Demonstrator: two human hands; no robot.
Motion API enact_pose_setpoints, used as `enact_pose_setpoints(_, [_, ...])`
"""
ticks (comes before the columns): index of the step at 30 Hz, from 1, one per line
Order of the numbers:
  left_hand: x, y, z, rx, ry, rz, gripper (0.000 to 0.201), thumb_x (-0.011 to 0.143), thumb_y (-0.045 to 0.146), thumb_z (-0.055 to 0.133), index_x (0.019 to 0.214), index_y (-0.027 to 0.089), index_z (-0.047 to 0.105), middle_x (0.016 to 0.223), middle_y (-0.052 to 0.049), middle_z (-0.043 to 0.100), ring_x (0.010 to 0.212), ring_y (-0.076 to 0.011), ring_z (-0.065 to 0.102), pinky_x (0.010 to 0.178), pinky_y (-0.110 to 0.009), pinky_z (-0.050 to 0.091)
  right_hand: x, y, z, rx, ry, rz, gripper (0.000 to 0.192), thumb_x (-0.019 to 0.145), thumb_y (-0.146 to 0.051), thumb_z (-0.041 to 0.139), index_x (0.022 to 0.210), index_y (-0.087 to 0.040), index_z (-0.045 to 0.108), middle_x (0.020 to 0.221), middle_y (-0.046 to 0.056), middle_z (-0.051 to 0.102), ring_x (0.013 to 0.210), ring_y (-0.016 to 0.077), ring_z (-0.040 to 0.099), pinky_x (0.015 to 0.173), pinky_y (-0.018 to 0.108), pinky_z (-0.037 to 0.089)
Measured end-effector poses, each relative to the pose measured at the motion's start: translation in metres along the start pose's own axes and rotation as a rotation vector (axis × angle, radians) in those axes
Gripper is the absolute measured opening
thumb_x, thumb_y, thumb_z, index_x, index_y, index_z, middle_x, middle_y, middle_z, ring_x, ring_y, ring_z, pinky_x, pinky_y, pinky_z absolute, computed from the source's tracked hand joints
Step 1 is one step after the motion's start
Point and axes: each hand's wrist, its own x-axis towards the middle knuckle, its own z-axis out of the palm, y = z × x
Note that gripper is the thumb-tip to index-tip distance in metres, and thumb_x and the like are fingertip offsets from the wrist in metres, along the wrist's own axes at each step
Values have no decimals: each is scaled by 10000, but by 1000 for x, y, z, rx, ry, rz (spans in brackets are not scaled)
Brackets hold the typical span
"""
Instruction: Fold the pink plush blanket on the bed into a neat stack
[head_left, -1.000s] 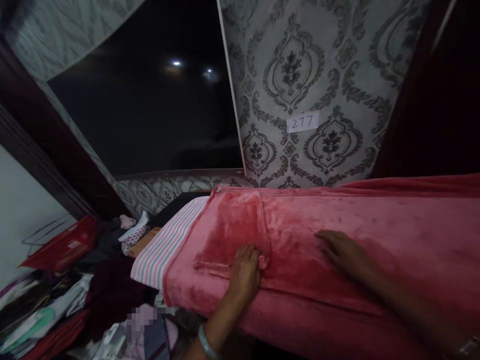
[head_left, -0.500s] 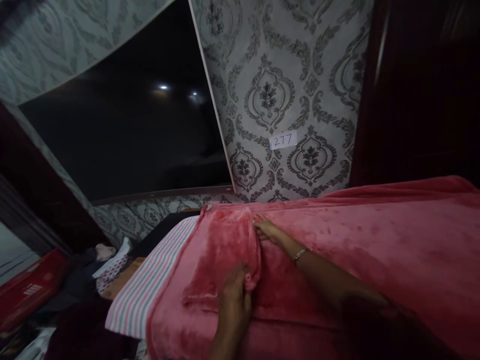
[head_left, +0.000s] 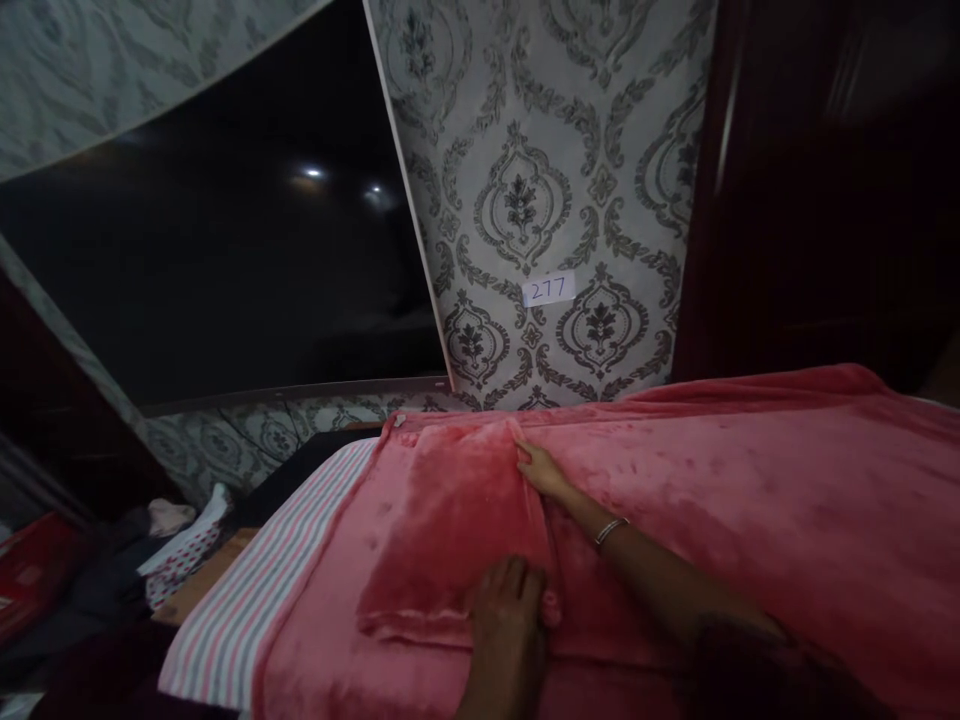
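Note:
A folded red fleece blanket [head_left: 472, 520] lies on a larger pink plush blanket [head_left: 675, 480] spread out below it. Near the close right corner of the fold, my left hand [head_left: 510, 610] has its fingers curled over the edge, gripping the fabric. At the far right corner is my right hand [head_left: 541, 468], a bracelet on its wrist, with its fingers closed on the border of the fold. Whether the folded piece is separate from the spread blanket I cannot tell.
A striped sheet [head_left: 262, 590] shows at the left beneath the pink blanket. Beyond it lie a dotted cloth [head_left: 184, 550] and other clothes, with a red box [head_left: 37, 575] at the far left. A large dark television [head_left: 247, 230] stands before the patterned wall [head_left: 517, 200].
The fold has opened out wider and its right edge sits further right. My left hand has moved right, now over the near edge; my right hand stays at the far corner. The view has shifted slightly.

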Motion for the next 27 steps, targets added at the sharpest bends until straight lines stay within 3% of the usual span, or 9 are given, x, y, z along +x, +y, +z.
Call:
enact_pose_setpoints(7, [-5, 0, -4, -13, 46, 32, 484, 692, -21, 486, 1036, 225, 721, 1062, -61, 756, 967, -229, 704, 842, -358, 590, 4, -2, 0, -34, -21, 27, 675, 685, -62, 501, 1339, -167, 631, 1262, 71, 687, 1220, 236, 598, 1087, 377, 446])
enact_pose_setpoints(10, [-6, -1, -4, 12, 110, 75, 495, 748, 0, 475, 1144, 203, 690, 1118, -85, 742, 1015, -241, 694, 863, -386, 587, 7, -8, -7, -26, 37, 21, 648, 721, -70, 491, 1346, -181, 622, 1338, 58, 638, 1303, 221, 528, 1124, 373, 409])
enact_pose_setpoints(13, [-8, 2, 1, 6, 50, 89, 470, 724, 5, 489, 1088, 214, 700, 1081, -86, 741, 987, -252, 691, 830, -398, 590, 2, -9, -17, -18, 64, 46, 577, 738, -89, 533, 1293, -191, 653, 1341, 73, 631, 1296, 234, 531, 1122, 370, 405])
enact_pose_setpoints(15, [-9, 4, 2, -7, -10, 74, 485, 665, -4, 497, 1035, 229, 706, 1054, -76, 742, 967, -257, 687, 826, -404, 586, -3, -8, -22, -5, 47, 86, 528, 743, -98, 554, 1249, -198, 671, 1241, 70, 686, 1194, 237, 606, 1057, 362, 466])
enact_pose_setpoints(18, [-11, 4, 5, -11, -11, 83, 541, 602, 0, 506, 1048, 237, 700, 1075, -75, 741, 979, -266, 685, 842, -407, 578, -3, -9, -26, 21, 36, 159, 525, 770, -121, 559, 1285, -190, 632, 1173, 64, 712, 1065, 223, 667, 948, 338, 533])
enact_pose_setpoints(25, [-26, -6, 38, -8, 131, 82, 399, 694, 59, 586, 1026, 252, 693, 1027, -83, 750, 949, -268, 699, 845, -420, 581, 39, -20, -24, 39, 76, 287, 482, 837, -213, 546, 1313, -160, 596, 1221, 114, 686, 1087, 225, 661, 911, 314, 533])
enact_pose_setpoints(27, [-31, -13, 36, -97, 81, 132, 411, 696, 169, 665, 1096, 264, 692, 1095, -96, 746, 998, -291, 699, 864, -436, 588, 52, -20, -20, 43, 79, 315, 492, 847, -245, 540, 1323, -129, 582, 1196, 132, 691, 1042, 233, 679, 868, 328, 551])
